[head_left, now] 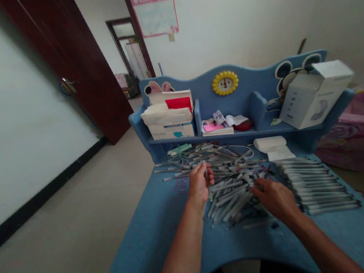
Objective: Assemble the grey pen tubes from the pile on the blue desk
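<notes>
My left hand (201,182) is closed around a slim translucent pen (210,193), held upright above the desk. Just right of it, my right hand (276,196) reaches into a loose heap of pens (230,201), its thumb and fingers pressed together. What they pinch is too blurred to make out. Behind both hands, a second heap of pens (217,161) spreads toward the shelf. On the right side lies a neat row of pens (317,184), side by side and parallel.
The blue desk (154,236) carries a shelf with a mask box (171,127), a stack of papers (217,128), a yellow flower clock (225,83) and a white box (309,100). A paper roll (270,144) lies behind the row. A dark red door (82,69) stands left.
</notes>
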Available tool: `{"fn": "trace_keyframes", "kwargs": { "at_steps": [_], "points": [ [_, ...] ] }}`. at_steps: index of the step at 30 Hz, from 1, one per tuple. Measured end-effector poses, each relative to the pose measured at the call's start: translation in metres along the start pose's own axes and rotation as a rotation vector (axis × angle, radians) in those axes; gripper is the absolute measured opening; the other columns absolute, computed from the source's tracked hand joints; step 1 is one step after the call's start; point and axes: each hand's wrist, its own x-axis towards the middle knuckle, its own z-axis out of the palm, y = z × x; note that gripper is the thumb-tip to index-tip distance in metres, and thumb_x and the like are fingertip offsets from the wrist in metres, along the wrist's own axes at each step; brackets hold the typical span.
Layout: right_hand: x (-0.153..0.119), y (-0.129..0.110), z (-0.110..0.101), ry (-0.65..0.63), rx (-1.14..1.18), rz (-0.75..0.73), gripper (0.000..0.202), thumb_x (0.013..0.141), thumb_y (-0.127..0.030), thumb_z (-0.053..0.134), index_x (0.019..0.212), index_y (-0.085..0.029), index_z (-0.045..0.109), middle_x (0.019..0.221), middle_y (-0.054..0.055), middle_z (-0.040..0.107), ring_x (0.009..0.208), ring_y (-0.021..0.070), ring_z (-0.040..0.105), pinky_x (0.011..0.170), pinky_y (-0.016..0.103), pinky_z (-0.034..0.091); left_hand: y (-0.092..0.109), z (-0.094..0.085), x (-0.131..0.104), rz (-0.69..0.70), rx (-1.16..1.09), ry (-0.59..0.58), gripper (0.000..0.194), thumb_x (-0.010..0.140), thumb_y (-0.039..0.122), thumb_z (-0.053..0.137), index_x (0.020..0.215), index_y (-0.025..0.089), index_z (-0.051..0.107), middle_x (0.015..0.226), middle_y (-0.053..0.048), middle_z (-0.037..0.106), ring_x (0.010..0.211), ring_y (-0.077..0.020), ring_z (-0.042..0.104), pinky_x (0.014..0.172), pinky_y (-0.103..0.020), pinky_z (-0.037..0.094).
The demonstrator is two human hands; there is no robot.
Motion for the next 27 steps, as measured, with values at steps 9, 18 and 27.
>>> {"fn": "trace_keyframes", "kwargs": {
  "at_steps": [9, 18, 27],
  "points": [
    [0.009, 0.004, 0.013, 0.013, -0.081, -0.046, 0.024, 0.081, -0.028, 0.046, 0.098, -0.022, 0.062, 0.103, 0.008, 0.062, 0.084, 0.0226, 0.062, 0.061, 0.029, 0.041, 0.001, -0.002, 0.013, -0.093, 0.082, -0.094, 0.023, 0.067, 0.029, 0.067, 0.079, 0.012, 0.059, 0.061, -0.003, 0.06, 0.049, -0.0112, 0.056, 0.042, -0.019, 0.042],
    [0.014, -0.026, 0.01, 0.099, 0.123, -0.147, 0.022, 0.084, -0.03, 0.044, 0.095, -0.024, 0.062, 0.098, 0.005, 0.063, 0.083, 0.0201, 0.061, 0.067, 0.028, 0.042, 0.003, -0.001, 0.022, -0.091, 0.032, -0.189, 0.022, 0.066, 0.023, 0.07, 0.082, 0.012, 0.06, 0.069, -0.003, 0.062, 0.057, -0.0118, 0.059, 0.052, -0.022, 0.047],
    [0.029, -0.083, 0.027, -0.132, 0.279, -0.196, 0.017, 0.079, -0.032, 0.051, 0.079, -0.022, 0.064, 0.077, 0.002, 0.069, 0.072, 0.018, 0.062, 0.059, 0.024, 0.032, 0.007, 0.0, 0.017, -0.005, -0.172, -0.167, 0.016, 0.07, 0.018, 0.067, 0.082, 0.013, 0.059, 0.07, -0.001, 0.06, 0.059, -0.0101, 0.057, 0.059, -0.025, 0.05]
  ]
}}
